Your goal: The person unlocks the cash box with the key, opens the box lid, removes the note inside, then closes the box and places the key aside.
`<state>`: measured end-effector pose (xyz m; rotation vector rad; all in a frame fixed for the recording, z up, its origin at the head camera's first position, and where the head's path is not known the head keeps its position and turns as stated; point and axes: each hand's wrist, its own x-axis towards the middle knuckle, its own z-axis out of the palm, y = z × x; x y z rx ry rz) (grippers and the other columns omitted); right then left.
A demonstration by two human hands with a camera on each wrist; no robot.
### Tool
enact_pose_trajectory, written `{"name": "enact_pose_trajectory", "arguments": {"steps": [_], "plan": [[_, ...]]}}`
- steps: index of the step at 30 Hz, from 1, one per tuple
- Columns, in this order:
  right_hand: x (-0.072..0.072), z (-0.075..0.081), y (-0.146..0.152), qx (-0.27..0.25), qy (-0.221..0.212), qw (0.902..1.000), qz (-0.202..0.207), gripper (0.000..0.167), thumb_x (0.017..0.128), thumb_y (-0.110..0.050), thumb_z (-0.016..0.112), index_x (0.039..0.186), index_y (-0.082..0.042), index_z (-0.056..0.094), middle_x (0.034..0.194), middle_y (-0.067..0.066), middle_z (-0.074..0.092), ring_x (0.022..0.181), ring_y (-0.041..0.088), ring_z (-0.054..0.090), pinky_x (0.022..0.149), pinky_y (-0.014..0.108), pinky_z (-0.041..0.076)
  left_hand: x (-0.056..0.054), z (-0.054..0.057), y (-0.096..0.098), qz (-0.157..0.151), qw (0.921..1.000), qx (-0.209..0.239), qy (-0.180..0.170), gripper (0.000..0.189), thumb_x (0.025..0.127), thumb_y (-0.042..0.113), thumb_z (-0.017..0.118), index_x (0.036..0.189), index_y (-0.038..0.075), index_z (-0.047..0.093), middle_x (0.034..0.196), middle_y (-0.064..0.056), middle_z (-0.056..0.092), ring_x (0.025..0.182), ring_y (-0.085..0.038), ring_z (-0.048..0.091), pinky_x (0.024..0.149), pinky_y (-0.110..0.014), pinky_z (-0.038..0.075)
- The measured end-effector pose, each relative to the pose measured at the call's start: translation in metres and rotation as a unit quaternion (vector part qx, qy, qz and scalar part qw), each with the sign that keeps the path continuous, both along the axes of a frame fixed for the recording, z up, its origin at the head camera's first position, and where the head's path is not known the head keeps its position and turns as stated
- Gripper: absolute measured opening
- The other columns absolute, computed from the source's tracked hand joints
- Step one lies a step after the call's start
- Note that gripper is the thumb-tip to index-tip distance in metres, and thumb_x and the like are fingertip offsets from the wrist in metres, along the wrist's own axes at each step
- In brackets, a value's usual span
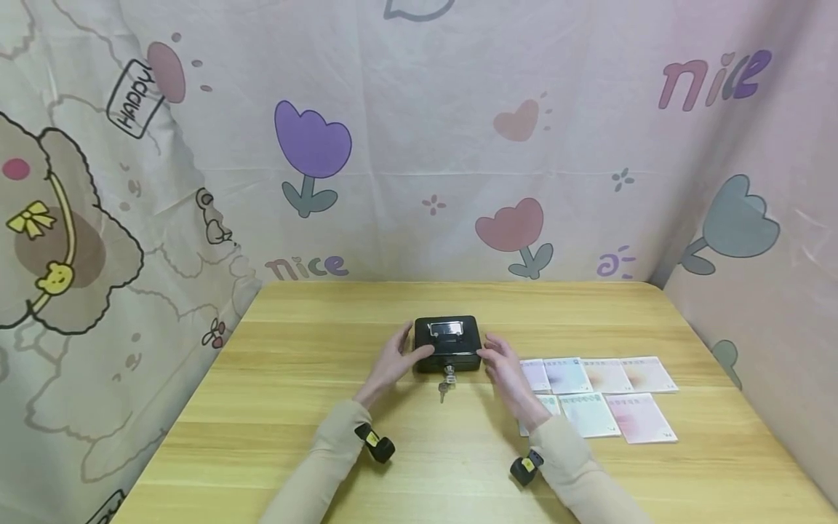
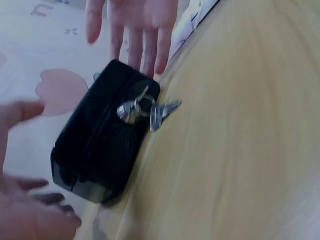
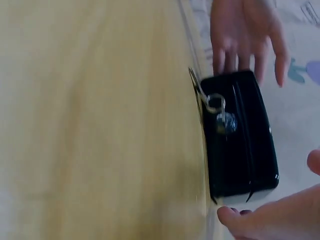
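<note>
A small black cash box (image 1: 448, 343) stands closed on the table, with a silver handle plate (image 1: 447, 329) on its lid. From the lock at its front, keys (image 2: 161, 112) hang on a ring. My left hand (image 1: 395, 358) is at the box's left side, thumb over the near left corner; the left wrist view shows its fingers spread beside the box. My right hand (image 1: 504, 364) is at the right side, its fingers (image 2: 150, 50) fairly straight in the left wrist view. Whether either hand touches the box I cannot tell.
Several pastel paper pads or note bundles (image 1: 640, 418) lie in two rows on the right of the wooden table (image 1: 275, 437); my right forearm partly covers some. A printed cloth (image 1: 406, 131) hangs behind the table and along its sides.
</note>
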<state>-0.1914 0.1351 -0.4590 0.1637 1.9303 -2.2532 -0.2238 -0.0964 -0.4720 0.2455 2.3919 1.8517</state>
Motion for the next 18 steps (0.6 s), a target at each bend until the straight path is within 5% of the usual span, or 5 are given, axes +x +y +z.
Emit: {"name": "enact_pose_trajectory", "arguments": {"steps": [3,6,11,18], "plan": [[0.008,0.001,-0.004,0.017,0.003,0.9994,-0.031,0.064,0.094,-0.002,0.053,0.151,0.005,0.025,0.145,0.027,0.036,0.115,0.029,0.055,0.108,0.043,0.048,-0.006,-0.001,-0.002,-0.047,0.9988,-0.010,-0.007,0.104,0.083,0.029,0.081,0.161,0.006,0.016,0.169,-0.022,0.007,0.157,-0.043,0.010,0.128,-0.057,0.013],[0.016,-0.001,-0.007,0.048,0.013,0.9978,-0.043,0.060,0.089,0.001,0.057,0.144,0.006,0.033,0.127,0.019,0.044,0.092,0.015,0.056,0.090,0.032,0.054,-0.013,-0.002,-0.004,-0.079,0.9968,-0.003,-0.007,0.109,0.080,0.020,0.084,0.162,0.007,0.013,0.169,-0.022,0.007,0.157,-0.042,0.010,0.128,-0.059,0.012],[0.024,-0.003,-0.009,0.100,0.037,0.9942,-0.013,0.052,0.084,0.006,0.059,0.134,0.009,0.045,0.117,0.025,0.055,0.086,0.018,0.062,0.084,0.033,0.061,-0.023,-0.008,-0.007,-0.109,0.9940,0.015,-0.002,0.115,0.076,0.008,0.083,0.161,0.002,0.007,0.170,-0.020,0.006,0.157,-0.040,0.008,0.129,-0.054,0.008],[0.025,-0.005,-0.012,0.138,0.038,0.9888,0.041,0.044,0.077,0.008,0.059,0.121,0.009,0.059,0.112,0.024,0.067,0.087,0.018,0.064,0.076,0.023,0.057,-0.028,-0.013,-0.008,-0.101,0.9948,0.008,-0.011,0.118,0.074,0.013,0.087,0.162,0.005,0.008,0.170,-0.018,0.004,0.157,-0.039,0.009,0.130,-0.050,0.011]]}}
